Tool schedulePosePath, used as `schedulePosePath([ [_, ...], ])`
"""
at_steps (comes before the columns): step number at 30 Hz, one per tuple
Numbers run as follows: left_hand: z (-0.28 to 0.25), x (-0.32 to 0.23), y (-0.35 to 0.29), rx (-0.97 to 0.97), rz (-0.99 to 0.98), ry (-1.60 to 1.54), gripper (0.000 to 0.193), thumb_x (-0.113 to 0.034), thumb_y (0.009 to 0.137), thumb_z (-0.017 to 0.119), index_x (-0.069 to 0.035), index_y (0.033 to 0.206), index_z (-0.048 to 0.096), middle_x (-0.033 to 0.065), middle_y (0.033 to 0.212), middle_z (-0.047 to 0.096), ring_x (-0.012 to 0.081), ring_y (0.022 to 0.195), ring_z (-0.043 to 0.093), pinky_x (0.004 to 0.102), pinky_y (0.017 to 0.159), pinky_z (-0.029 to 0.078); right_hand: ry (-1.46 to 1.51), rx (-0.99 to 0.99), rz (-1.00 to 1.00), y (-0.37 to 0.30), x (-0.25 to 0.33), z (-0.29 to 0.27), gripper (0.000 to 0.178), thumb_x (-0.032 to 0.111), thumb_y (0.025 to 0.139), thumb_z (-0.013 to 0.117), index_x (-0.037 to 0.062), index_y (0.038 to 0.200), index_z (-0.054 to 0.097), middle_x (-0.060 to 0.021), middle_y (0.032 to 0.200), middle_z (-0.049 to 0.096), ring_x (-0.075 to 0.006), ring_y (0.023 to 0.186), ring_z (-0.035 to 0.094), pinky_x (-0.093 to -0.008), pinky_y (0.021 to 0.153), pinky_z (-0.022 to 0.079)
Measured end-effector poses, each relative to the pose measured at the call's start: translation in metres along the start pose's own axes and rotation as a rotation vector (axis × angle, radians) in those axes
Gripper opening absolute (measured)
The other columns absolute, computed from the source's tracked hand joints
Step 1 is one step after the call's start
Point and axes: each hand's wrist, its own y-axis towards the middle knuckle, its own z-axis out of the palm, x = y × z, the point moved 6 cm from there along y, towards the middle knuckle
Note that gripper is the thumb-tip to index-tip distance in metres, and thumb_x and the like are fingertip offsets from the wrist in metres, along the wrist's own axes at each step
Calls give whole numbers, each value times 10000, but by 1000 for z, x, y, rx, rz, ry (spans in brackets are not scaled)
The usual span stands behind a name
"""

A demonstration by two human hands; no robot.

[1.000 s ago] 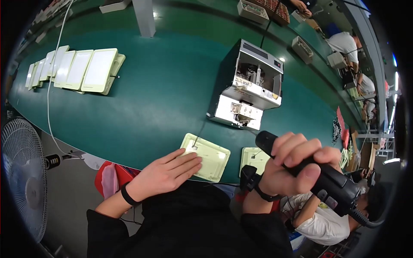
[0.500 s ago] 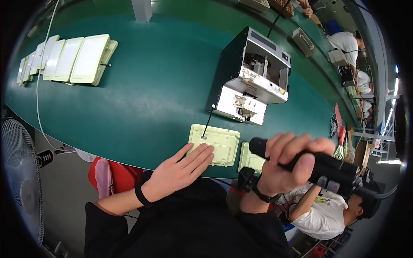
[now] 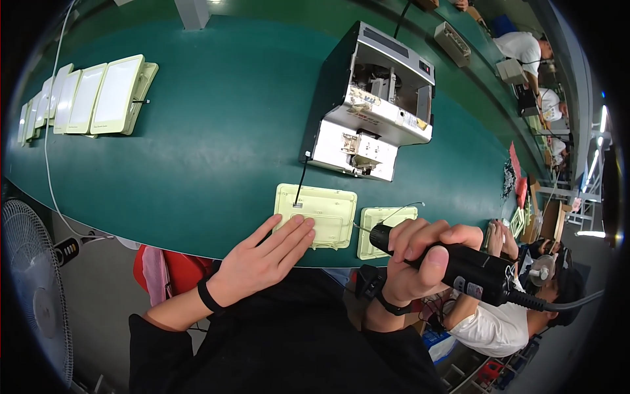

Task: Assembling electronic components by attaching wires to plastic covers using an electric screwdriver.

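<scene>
My left hand (image 3: pixel 266 253) lies flat, fingers stretched out, on the lower left part of a pale green plastic housing (image 3: pixel 328 205). A thin black cable (image 3: pixel 302 182) runs up from a small connector on this housing to a light plug resting by the machine's front. My right hand (image 3: pixel 423 256) is wrapped round a black corded electric screwdriver (image 3: pixel 476 277). Its thin bit points left, close to the housing's right edge; whether it touches cannot be made out. Beneath the screwdriver's nose sits a second pale green housing (image 3: pixel 369 244), with a thin dark wire across it.
A black and silver machine (image 3: pixel 377 111) stands just beyond the housings. Overlapping white-faced panels (image 3: pixel 118 95) lie at the far left, near a hanging white cable (image 3: pixel 49 151). At lower left is a fan (image 3: pixel 39 295). A co-worker in a white shirt (image 3: pixel 489 325) sits at right.
My right hand has brought the screwdriver left and slightly down, its bit now at the housing's right edge. My left hand stays on the housing. The whole view has shifted a little.
</scene>
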Motion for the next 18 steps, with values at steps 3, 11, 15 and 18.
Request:
schedulePosePath([
  [3, 0, 0, 1, 0, -7, -9, 439, -162, 1001, 626, -34, 1421, 648, 78, 1536, 610, 226, 1464, 545, 445, 1230, 425, 18, -10, -16, 0, 2, 0, 281, 229, 1024, 649, 102, 1175, 449, -39, 653, 468, -150, 453, 433, -334, 455, 424],
  [11, 0, 1, 0, 1, -9, -9, 443, -165, 1001, 630, -43, 1426, 649, 78, 1533, 614, 219, 1466, 544, 446, 1229, 426, 17, -11, -11, 0, -4, 5, 286, 234, 1026, 654, 100, 1161, 441, -35, 657, 466, -149, 457, 435, -332, 457, 425],
  [15, 0, 1, 0, 10, -10, -11, 443, -165, 1001, 631, -46, 1427, 650, 73, 1535, 614, 213, 1467, 544, 444, 1234, 420, 3, 1, -25, -2, -3, 7, 290, 250, 1033, 653, 105, 1146, 429, -32, 658, 464, -147, 457, 435, -330, 459, 424],
  [18, 1, 1, -1, 3, -10, -6, 437, -170, 1004, 633, -50, 1423, 656, 68, 1536, 615, 212, 1468, 544, 444, 1237, 416, -18, 6, -24, -2, 0, 10, 293, 258, 1037, 651, 109, 1136, 419, -30, 658, 464, -145, 457, 436, -329, 460, 423],
])
